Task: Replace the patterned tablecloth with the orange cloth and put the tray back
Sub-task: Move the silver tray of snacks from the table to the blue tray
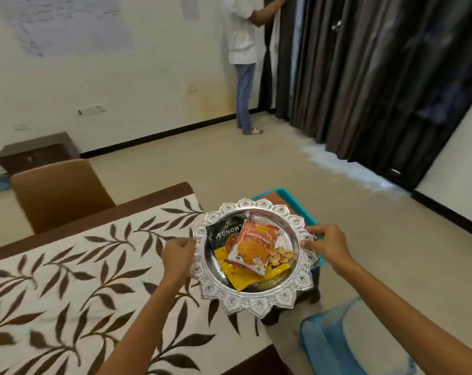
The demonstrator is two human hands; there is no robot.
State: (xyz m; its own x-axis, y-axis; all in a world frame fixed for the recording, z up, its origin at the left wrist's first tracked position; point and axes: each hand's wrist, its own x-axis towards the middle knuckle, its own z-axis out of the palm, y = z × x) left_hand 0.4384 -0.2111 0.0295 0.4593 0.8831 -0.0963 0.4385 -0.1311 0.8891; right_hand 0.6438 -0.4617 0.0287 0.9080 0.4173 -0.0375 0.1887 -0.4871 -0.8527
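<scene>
A round silver tray with a scalloped rim holds snack packets and loose nuts. It hangs past the table's right end, partly over a teal stool. My left hand grips the tray's left rim. My right hand pinches its right rim. The white tablecloth with brown leaves covers the wooden table on the left. A strip of orange cloth shows on the teal stool behind the tray; most of it is hidden.
A brown chair stands at the table's far side, with a dark cabinet against the wall. A person stands by the dark curtains at the back. A light blue object sits at the lower right.
</scene>
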